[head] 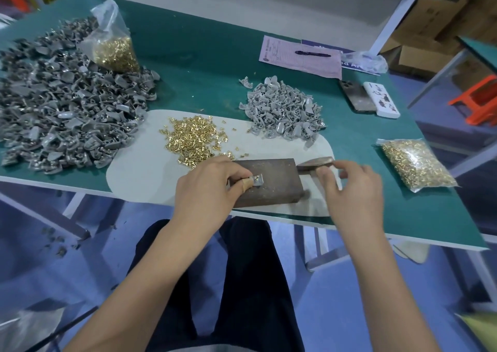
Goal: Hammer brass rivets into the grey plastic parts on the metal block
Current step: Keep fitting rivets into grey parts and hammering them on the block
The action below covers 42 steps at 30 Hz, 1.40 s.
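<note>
Pinching a grey part [257, 181] on the block [269, 182] with my left hand [207, 187]; hammer [314, 163] lies just beyond my loosely curled, empty right hand [352, 190].

No text can be read: the print on the pink form [301, 58] and the blue sheet [357, 67] at far right is blurred.

Counts: 1 grey plastic part [257, 181] pinched in the left hand [208, 187] on 1 metal block [271, 182]. 1 hammer [314, 164] just right of that grip, at the right hand [349, 187]. 2 heaps of grey parts: big [61, 109] far left, small [282, 109] beyond. 1 loose rivet pile [193, 139]. 2 rivet bags: [115, 47], [416, 163]. 2 phones [357, 96], [380, 99]. 1 pen [313, 53].
</note>
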Tool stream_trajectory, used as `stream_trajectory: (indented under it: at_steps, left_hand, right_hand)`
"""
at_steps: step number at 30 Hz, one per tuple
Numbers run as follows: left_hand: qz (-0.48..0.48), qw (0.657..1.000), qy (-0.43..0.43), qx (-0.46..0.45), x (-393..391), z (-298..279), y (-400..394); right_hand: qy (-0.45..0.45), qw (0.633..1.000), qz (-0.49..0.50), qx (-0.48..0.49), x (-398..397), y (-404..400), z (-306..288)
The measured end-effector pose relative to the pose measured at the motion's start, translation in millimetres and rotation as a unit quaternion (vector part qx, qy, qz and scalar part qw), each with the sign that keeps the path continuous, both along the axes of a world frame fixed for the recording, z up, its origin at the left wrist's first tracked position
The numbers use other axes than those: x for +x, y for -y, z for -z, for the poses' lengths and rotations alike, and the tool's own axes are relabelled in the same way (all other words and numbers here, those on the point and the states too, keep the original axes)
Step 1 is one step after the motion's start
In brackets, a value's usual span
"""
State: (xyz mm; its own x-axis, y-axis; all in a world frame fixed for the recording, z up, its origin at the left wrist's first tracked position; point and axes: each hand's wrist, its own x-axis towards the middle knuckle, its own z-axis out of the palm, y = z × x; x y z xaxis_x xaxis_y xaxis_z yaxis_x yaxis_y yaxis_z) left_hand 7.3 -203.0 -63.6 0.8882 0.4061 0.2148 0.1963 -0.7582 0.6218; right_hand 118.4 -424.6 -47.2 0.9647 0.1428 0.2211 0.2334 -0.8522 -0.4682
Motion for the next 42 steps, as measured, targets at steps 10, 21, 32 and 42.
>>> stream_trajectory:
  at_steps: [10,21,32,42]
  left_hand:
    - [0.039,0.998,0.022,0.034,1,1,0]
    - [0.034,0.997,0.017,0.061,6,-2,-7]
    - [0.039,0.995,0.023,0.086,6,-9,-7]
    - [0.077,0.989,0.001,0.126,7,-16,-13]
  right_hand:
    - [-0.056,0.997,-0.039,-0.024,8,14,5]
    - [0.051,0.975,-0.199,-0.084,-30,-8,-27]
    - [0.032,0.984,-0.170,-0.029,-48,-17,-22]
    - [0.046,0.987,-0.151,-0.039,-61,-16,-11]
